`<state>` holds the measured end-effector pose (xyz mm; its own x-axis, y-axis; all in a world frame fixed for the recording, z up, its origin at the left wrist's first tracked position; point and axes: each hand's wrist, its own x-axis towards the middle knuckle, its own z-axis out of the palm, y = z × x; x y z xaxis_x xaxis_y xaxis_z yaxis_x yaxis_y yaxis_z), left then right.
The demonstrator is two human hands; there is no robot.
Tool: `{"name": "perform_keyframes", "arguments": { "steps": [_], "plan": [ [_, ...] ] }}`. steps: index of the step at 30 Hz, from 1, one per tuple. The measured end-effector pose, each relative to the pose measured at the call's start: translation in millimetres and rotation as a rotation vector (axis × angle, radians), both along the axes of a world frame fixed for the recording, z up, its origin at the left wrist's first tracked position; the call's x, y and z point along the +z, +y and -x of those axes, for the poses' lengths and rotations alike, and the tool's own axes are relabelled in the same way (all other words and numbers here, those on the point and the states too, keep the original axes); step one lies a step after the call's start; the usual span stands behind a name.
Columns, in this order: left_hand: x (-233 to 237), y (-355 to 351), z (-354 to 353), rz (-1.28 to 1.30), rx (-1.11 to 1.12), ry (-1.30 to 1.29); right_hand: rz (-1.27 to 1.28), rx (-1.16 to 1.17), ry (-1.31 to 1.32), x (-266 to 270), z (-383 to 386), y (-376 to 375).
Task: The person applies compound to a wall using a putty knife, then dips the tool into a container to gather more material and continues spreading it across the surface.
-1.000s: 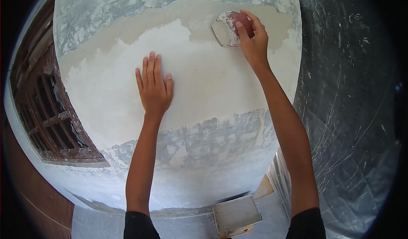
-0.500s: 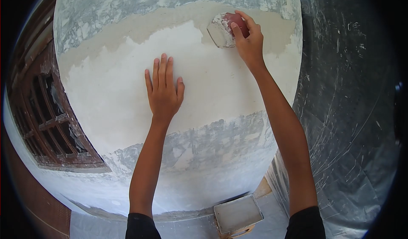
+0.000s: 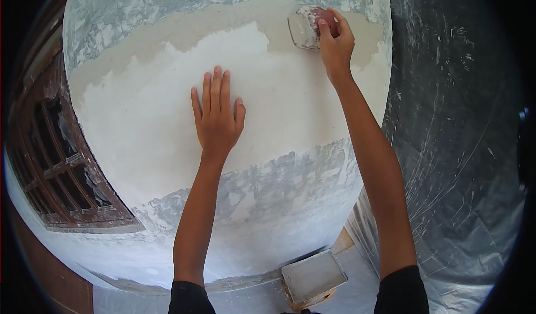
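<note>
A wall [image 3: 279, 102] fills the middle of the view, with a smooth white band between grey, patchy areas and a beige damp-looking strip along the band's top. My left hand [image 3: 218, 116] lies flat on the white band, fingers spread and pointing up. Higher up and to the right, my right hand [image 3: 337, 41] grips the reddish-brown back of a scraper [image 3: 305, 29]. The scraper's pale, plaster-smeared blade is against the beige strip, its edge turned to the left.
On the left is a brown barred window frame [image 3: 72, 163]. Dark plastic sheeting [image 3: 463, 163] with white splashes hangs on the right. Below the wall, a rectangular tray [image 3: 314, 277] of greyish material rests on a support.
My right hand has moved the scraper a little to the right and slightly up along the beige strip. My left hand stays flat on the wall. The view has shifted slightly.
</note>
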<state>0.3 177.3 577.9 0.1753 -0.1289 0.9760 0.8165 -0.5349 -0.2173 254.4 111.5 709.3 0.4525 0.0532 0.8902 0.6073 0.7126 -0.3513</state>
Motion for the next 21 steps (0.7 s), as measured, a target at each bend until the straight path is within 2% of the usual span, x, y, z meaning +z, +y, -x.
{"name": "perform_keyframes", "arguments": {
  "steps": [1, 2, 4, 5, 7, 8, 10, 11, 13, 14, 17, 18, 20, 21],
  "plan": [
    [-0.6, 0.2, 0.3, -0.001, -0.001, 0.0, -0.065, 0.115, 0.155, 1.9, -13.5, 2.6],
    [-1.1, 0.0, 0.3, -0.001, -0.004, 0.001, -0.131, 0.042, 0.249, 2.3, -26.3, 5.5],
    [-1.3, -0.6, -0.9, 0.015, 0.011, -0.004, -0.202, 0.045, 0.356, 2.1, -34.5, 0.3],
    [-1.1, -0.4, -1.1, 0.014, 0.007, -0.007, -0.204, 0.042, 0.352, 0.6, -35.4, 1.5],
    [-1.6, -0.4, -1.7, 0.014, 0.01, -0.011, -0.166, 0.235, 0.237, -4.3, -6.3, -14.8],
    [-1.5, -1.1, -1.6, 0.015, 0.004, -0.01, -0.099, 0.25, 0.163, -5.4, 6.0, -18.0],
    [-1.0, -2.3, -0.9, 0.028, -0.002, -0.01, -0.084, 0.11, -0.041, -5.0, 18.7, -3.9],
    [-1.8, -2.1, -1.0, 0.03, -0.004, -0.009, -0.082, 0.107, -0.04, -3.2, 20.2, -2.0],
    [-1.6, -1.3, -0.4, 0.027, -0.012, -0.008, 0.01, -0.11, -0.101, 3.8, 19.5, 4.0],
    [-1.4, -1.4, -0.1, 0.026, -0.012, -0.007, 0.009, -0.11, -0.1, 7.3, 16.6, 4.0],
    [-1.7, -2.3, 0.0, 0.021, -0.009, -0.012, -0.152, 0.023, 0.231, 17.1, 1.3, 1.2],
    [-1.8, -2.7, -0.1, 0.024, -0.009, -0.011, -0.153, 0.024, 0.229, 16.4, 6.3, -1.8],
    [-1.3, -2.8, -1.3, 0.026, -0.007, -0.014, -0.127, 0.211, 0.102, 13.3, 23.9, -8.8],
    [-1.2, -2.6, -1.3, 0.026, -0.003, -0.014, -0.15, 0.186, -0.032, 13.7, 28.2, -2.5]
  ]
}}
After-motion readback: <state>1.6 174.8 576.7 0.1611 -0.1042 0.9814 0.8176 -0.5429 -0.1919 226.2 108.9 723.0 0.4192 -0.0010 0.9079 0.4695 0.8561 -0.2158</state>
